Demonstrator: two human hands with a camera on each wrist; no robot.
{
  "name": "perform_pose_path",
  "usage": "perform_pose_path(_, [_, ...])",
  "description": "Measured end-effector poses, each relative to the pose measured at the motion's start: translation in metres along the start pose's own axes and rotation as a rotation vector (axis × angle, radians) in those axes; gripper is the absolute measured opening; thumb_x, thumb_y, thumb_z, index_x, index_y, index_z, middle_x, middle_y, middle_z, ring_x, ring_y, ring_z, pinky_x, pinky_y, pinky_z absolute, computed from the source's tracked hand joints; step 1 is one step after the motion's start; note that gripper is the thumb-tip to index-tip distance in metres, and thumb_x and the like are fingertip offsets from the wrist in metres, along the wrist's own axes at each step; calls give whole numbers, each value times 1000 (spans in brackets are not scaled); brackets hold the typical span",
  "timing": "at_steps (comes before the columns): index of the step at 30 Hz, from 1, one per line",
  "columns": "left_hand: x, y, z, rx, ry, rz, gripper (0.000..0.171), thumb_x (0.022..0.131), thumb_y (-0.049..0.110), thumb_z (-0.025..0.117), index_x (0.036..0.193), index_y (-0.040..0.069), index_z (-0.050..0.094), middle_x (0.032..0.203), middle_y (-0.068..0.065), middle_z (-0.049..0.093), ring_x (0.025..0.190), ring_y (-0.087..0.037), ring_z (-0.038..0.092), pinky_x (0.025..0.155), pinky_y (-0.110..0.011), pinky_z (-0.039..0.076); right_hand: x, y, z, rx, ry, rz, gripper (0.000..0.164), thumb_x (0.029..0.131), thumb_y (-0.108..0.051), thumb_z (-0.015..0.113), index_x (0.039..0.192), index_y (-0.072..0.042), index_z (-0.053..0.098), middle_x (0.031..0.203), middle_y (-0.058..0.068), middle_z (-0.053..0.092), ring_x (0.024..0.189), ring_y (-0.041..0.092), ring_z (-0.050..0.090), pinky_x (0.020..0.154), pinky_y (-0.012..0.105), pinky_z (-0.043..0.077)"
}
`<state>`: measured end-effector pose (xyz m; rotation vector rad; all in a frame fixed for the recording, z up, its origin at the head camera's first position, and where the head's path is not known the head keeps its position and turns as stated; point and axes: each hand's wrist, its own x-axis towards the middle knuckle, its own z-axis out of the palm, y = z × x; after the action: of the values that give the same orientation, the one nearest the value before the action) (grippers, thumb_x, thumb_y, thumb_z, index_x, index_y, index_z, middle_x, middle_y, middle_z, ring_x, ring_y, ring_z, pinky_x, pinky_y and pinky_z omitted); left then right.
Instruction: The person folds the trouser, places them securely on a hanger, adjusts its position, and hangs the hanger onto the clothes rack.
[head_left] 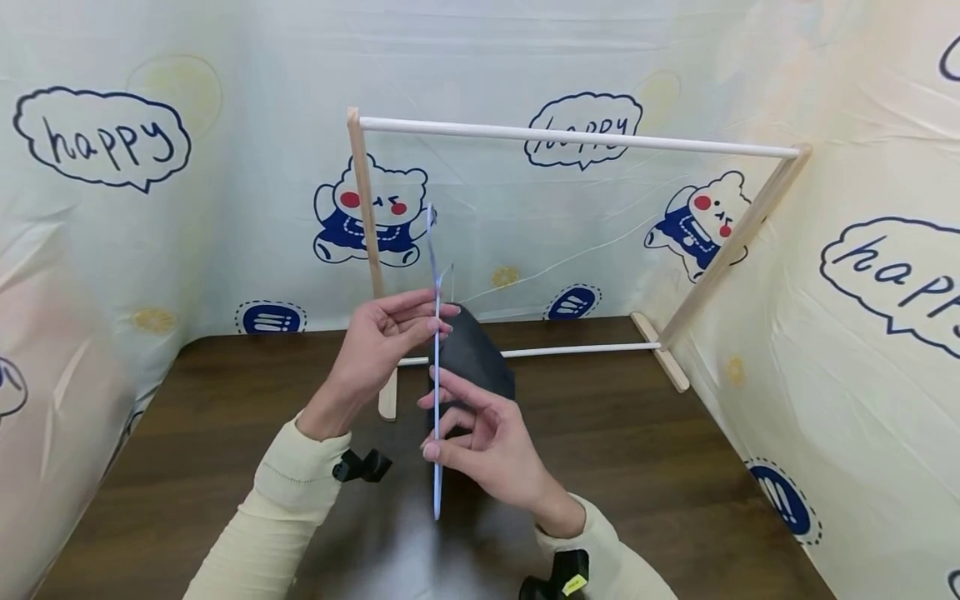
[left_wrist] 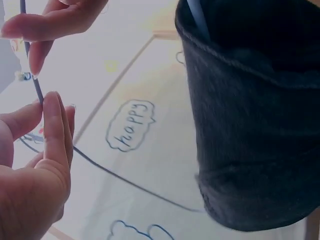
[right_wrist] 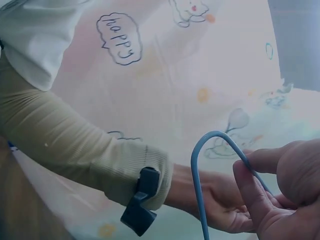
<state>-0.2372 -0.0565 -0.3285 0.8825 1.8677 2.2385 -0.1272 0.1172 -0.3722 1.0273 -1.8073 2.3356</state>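
Note:
A thin blue clothes hanger stands upright, seen edge-on in the head view. My left hand pinches it near its upper part. Lower down, my right hand pinches it between thumb and fingers. The right wrist view shows the hanger's rounded end beside the right hand. A dark cloth item is at the hanger, its wide opening upward; a pale blue rod reaches into that opening. In the head view the cloth is partly hidden behind the hanger and right hand; its exact kind cannot be made out.
Behind the hands stands a wooden rack with a white top rail, a lower white rail and wooden side posts. It rests on the brown table. Printed cloth covers the walls around it.

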Motion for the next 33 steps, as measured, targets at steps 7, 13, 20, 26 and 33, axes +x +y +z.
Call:
perform_pose_path(7, [20,25,12,-8,-15,72,42,96,-4,65,137,-9,57,108,-7,78,88,-16,76,90,-33,58,9,-19,-7,-52,16,-59,69,91,0,74,151,8,40,120,42,50,85,8,70,80,30,61])
perform_pose_path(13, [40,40,18,-18,-11,92,40,95,-8,63,135,-11,58,101,0,79,86,-14,77,90,-32,58,22,-27,-15,-60,26,-108,73,91,-9,76,151,10,38,122,18,60,86,9,70,79,32,61])
perform_pose_path(20, [61,51,17,-66,-1,153,40,94,-13,61,134,-15,56,97,2,79,84,-14,77,87,-32,59,42,-35,-23,-47,37,-112,81,90,-16,79,151,13,35,122,19,60,85,10,69,82,31,61])
perform_pose_path(26, [81,56,13,-53,29,146,40,94,-8,65,134,-11,59,99,0,79,87,-15,77,88,-31,58,62,-37,-36,-70,44,-105,81,90,-19,79,152,10,36,122,15,60,83,11,70,83,30,60])
perform_pose_path(33, [105,49,11,-41,107,84,37,94,-1,69,130,-6,64,102,-7,79,87,-14,77,92,-32,57,80,-36,-56,-60,65,-49,70,92,-3,73,152,6,39,123,13,58,83,11,68,88,28,59])
